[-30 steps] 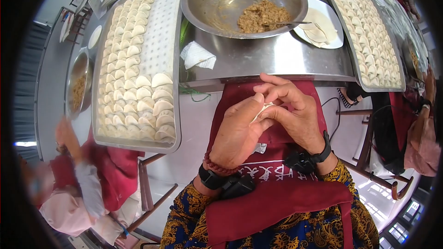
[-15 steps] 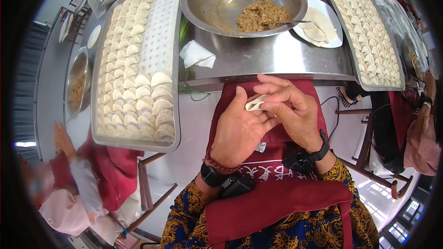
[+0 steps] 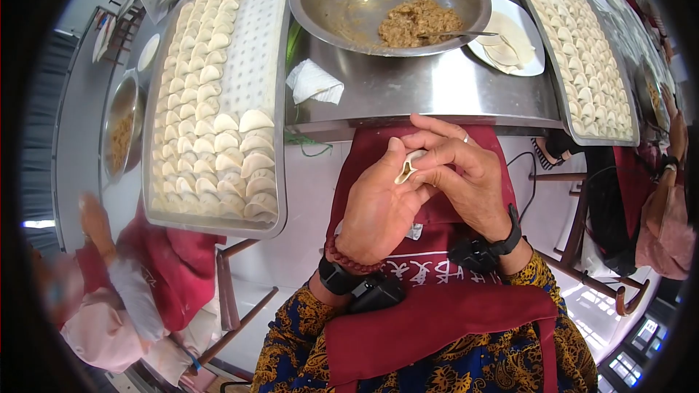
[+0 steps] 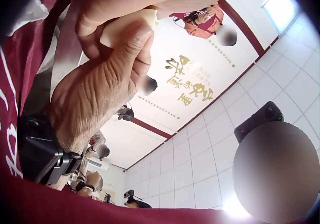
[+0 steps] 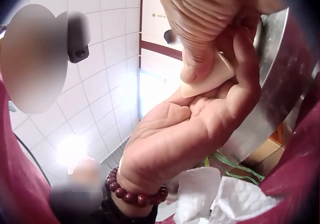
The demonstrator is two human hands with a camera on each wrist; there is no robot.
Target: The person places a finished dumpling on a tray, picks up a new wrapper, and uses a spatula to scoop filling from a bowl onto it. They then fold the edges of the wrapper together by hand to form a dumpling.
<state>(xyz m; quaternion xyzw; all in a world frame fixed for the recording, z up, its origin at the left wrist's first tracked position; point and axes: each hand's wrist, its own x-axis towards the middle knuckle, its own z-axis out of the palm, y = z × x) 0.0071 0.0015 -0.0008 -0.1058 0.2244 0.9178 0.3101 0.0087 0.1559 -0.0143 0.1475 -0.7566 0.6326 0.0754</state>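
In the head view, a partly folded dumpling (image 3: 410,166) sits between both hands, with a small opening at its near end and brownish filling inside. My right hand (image 3: 466,182) pinches its edge, thumb against the wrapper. The palm of my left hand (image 3: 375,207) faces up, its fingers curled beneath the dumpling and its thumb tip right by the wrapper's edge. Seen from the right wrist, the pale wrapper (image 5: 212,79) rests along the left fingers under the right thumb. From the left wrist, the right thumb lies across the smooth wrapper (image 4: 125,29).
A steel bowl (image 3: 328,11) with meat filling (image 3: 419,22) and a spoon stands on the metal table (image 3: 408,87). Right of it is a plate of wrappers (image 3: 506,44). Trays of dumplings (image 3: 280,124) (image 3: 619,131) flank the hands. A crumpled white cloth (image 3: 314,82) lies near the edge.
The left thumb swung away from the dumpling, then back close to its edge. The dumpling came into view and turned, so its end opening now faces the head camera.
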